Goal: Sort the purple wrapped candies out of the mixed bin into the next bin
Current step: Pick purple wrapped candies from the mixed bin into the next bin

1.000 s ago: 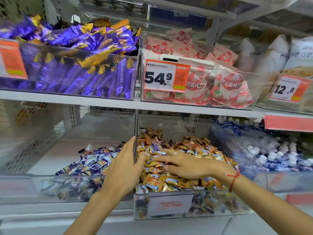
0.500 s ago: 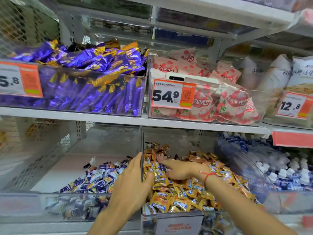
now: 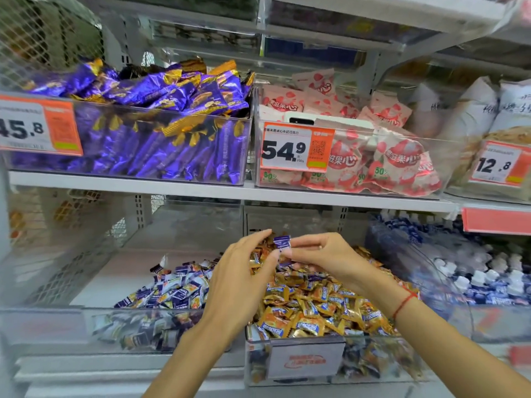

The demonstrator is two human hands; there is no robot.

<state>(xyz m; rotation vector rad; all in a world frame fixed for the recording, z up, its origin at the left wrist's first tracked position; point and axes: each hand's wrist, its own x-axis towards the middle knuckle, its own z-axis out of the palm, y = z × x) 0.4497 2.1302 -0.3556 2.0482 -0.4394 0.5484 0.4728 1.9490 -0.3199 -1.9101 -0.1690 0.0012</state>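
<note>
My right hand (image 3: 324, 259) pinches a purple wrapped candy (image 3: 282, 242) between thumb and fingertips, raised above the mixed bin (image 3: 304, 363) of mostly orange-gold candies (image 3: 316, 305). My left hand (image 3: 241, 285) hovers beside it over the divider between the two bins, fingers spread, its fingertips close to the candy; whether they touch it I cannot tell. The bin on the left (image 3: 57, 326) holds a pile of purple and white wrapped candies (image 3: 172, 291).
A clear bin of blue and white sweets (image 3: 474, 274) stands to the right. The shelf above (image 3: 201, 189) carries bins of purple bars (image 3: 149, 139) and pink packets (image 3: 373, 162), with price tags on their fronts.
My right hand has lifted out of the orange pile with a purple candy and moved left. My left hand has risen off the divider towards it. The camera has tilted up.
</note>
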